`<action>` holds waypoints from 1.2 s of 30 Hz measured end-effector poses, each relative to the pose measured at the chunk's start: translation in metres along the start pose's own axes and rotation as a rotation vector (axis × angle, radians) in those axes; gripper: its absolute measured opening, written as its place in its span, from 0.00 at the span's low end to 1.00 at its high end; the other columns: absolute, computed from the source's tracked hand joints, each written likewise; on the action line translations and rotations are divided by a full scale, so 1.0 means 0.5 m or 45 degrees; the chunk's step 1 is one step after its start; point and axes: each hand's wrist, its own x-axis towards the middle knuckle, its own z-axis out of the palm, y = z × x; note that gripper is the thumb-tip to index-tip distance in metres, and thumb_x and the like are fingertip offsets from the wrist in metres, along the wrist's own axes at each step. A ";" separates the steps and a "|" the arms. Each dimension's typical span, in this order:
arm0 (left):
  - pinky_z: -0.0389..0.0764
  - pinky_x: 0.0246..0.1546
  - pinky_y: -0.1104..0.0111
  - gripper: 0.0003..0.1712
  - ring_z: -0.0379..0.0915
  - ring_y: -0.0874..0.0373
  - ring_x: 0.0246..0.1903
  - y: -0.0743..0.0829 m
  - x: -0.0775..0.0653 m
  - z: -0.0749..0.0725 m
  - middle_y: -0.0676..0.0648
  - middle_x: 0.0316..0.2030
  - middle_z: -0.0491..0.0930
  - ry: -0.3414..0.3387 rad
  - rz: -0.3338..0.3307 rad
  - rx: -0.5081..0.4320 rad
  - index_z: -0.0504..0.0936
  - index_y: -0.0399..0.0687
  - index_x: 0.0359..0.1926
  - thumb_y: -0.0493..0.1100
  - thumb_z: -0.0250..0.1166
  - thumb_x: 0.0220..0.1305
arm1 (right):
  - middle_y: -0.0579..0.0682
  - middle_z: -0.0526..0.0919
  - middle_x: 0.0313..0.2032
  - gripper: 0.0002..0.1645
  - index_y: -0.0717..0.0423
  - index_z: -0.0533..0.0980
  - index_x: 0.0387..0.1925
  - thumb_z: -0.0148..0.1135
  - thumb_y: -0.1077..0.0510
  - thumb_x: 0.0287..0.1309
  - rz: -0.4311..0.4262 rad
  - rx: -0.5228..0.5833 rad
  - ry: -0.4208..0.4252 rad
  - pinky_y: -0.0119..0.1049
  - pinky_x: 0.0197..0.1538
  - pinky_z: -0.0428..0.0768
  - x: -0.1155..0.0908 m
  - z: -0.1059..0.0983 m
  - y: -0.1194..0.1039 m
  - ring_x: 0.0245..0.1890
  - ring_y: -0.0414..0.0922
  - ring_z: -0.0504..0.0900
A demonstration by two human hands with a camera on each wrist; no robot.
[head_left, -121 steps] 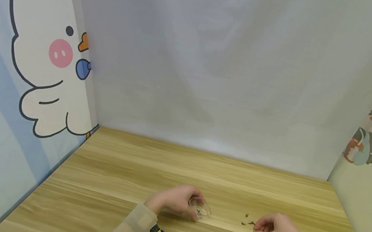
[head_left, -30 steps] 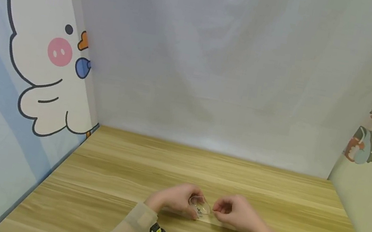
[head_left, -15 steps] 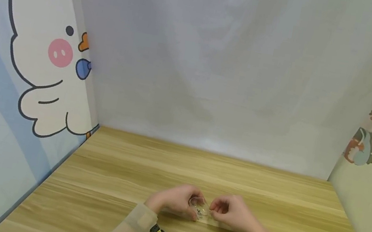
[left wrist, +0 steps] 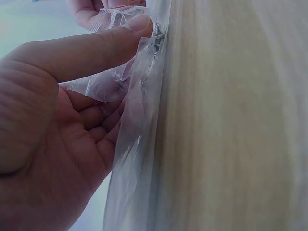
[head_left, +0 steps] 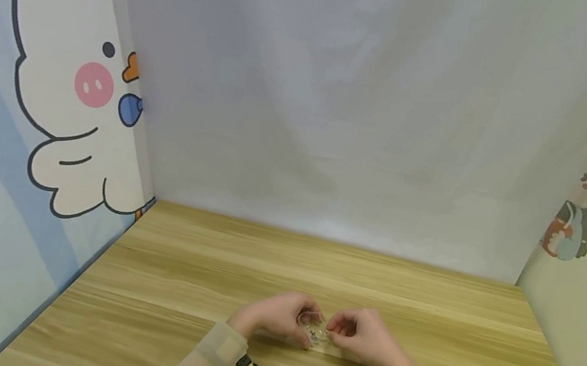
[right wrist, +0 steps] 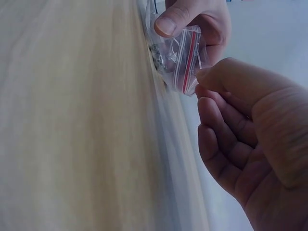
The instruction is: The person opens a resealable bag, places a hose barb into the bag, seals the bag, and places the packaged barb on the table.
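A small clear zip-lock bag [right wrist: 179, 62] with a red stripe along its mouth lies between the two hands, low over the table. Several tiny metal pieces, perhaps screws [right wrist: 157, 58], sit inside it; their exact kind is too small to tell. My left hand [head_left: 282, 317] grips the bag from the left, its thumb [left wrist: 106, 45] pressed on the plastic and fingers behind. At the bag's right edge, my right hand [head_left: 369, 338] pinches the lip between thumb and forefinger [right wrist: 204, 79]. Whether a small piece is also between those fingertips is hidden.
A wood-grain table [head_left: 235, 251] spreads under the hands. A pale curtain [head_left: 339, 119] hangs behind it, and cartoon-printed cloths stand at left [head_left: 67, 106] and right [head_left: 575, 308]. Black wrist cameras sit on both wrists.
Four seconds ago, the right hand was among several small metal pieces on the table, now gone from there. It has moved left to the bag, whose mouth has narrowed. The left hand stays put.
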 end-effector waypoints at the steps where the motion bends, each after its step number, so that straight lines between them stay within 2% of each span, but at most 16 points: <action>1: 0.78 0.53 0.70 0.29 0.77 0.66 0.45 0.000 0.000 0.000 0.59 0.46 0.84 0.000 0.000 0.002 0.85 0.46 0.52 0.39 0.86 0.49 | 0.37 0.84 0.29 0.05 0.51 0.87 0.36 0.73 0.64 0.62 0.002 0.003 0.003 0.33 0.35 0.83 0.000 0.000 -0.001 0.30 0.34 0.82; 14: 0.79 0.50 0.70 0.26 0.77 0.66 0.43 0.001 -0.003 -0.001 0.59 0.44 0.83 -0.008 0.020 0.016 0.86 0.47 0.51 0.40 0.86 0.51 | 0.39 0.86 0.29 0.03 0.55 0.87 0.36 0.74 0.65 0.62 -0.046 -0.015 0.057 0.33 0.35 0.84 0.004 0.009 -0.017 0.30 0.34 0.82; 27: 0.79 0.52 0.68 0.27 0.77 0.65 0.44 0.000 -0.006 0.000 0.59 0.45 0.83 -0.008 0.007 0.009 0.86 0.48 0.52 0.40 0.86 0.51 | 0.40 0.87 0.31 0.04 0.59 0.87 0.37 0.72 0.68 0.62 -0.037 -0.010 0.059 0.33 0.37 0.85 0.002 0.008 -0.028 0.32 0.34 0.83; 36: 0.79 0.52 0.69 0.27 0.77 0.65 0.43 0.004 -0.008 -0.001 0.59 0.45 0.83 -0.009 -0.004 -0.001 0.86 0.47 0.52 0.40 0.86 0.51 | 0.40 0.87 0.31 0.03 0.59 0.88 0.38 0.73 0.66 0.63 -0.021 -0.018 0.068 0.33 0.38 0.85 -0.001 0.004 -0.032 0.32 0.34 0.83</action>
